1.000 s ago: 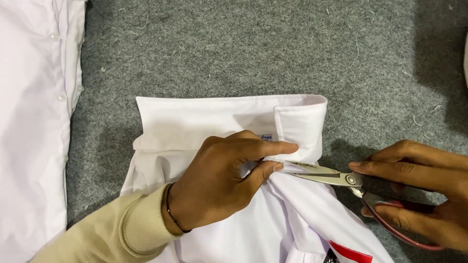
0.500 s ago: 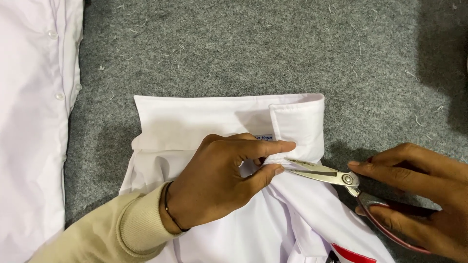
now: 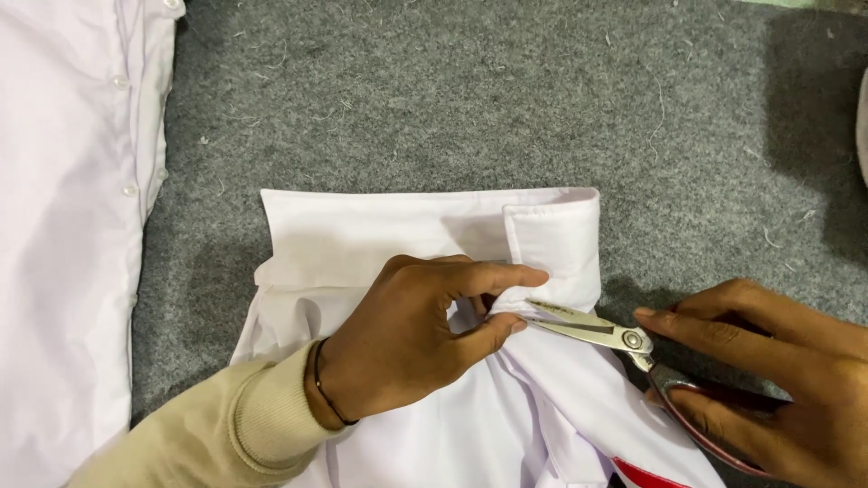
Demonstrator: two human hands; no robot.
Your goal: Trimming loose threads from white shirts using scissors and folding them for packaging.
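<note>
White shirt (image 3: 380, 244) lies collar-up on the grey felt-covered table (image 3: 470, 99), collar band folded flat along its top edge; the collar serves as reference for what follows. Left hand (image 3: 425, 339), in a beige cuffed sleeve (image 3: 217, 434) with a thin black band at the wrist, rests on the shirt just below the collar. Forefinger and thumb are closed in a pinch on a fold of white fabric at the lower right corner of the collar, lifting it slightly off the body of the shirt; the other fingers are curled under. Right hand (image 3: 778, 380) comes in from the right of the collar, closed around the red-handled scissors (image 3: 624, 348), forefinger stretched along the top towards the pivot. Blades are parted only a little, tips touching or just beside the pinched fold, directly under the collar's right end. Whether a thread sits between the blades is too small to tell. Judged step: trimming at the collar corner, blades placed, cut not yet closed. The next move would call for the pinch to hold the fabric taut and away from the blades, and for a short, shallow snip so the cloth itself is not nicked. A second white garment (image 3: 63, 226) with a button row lies well left of the collar, untouched. A red patch (image 3: 646, 474) shows low on the shirt, below the scissors.
</note>
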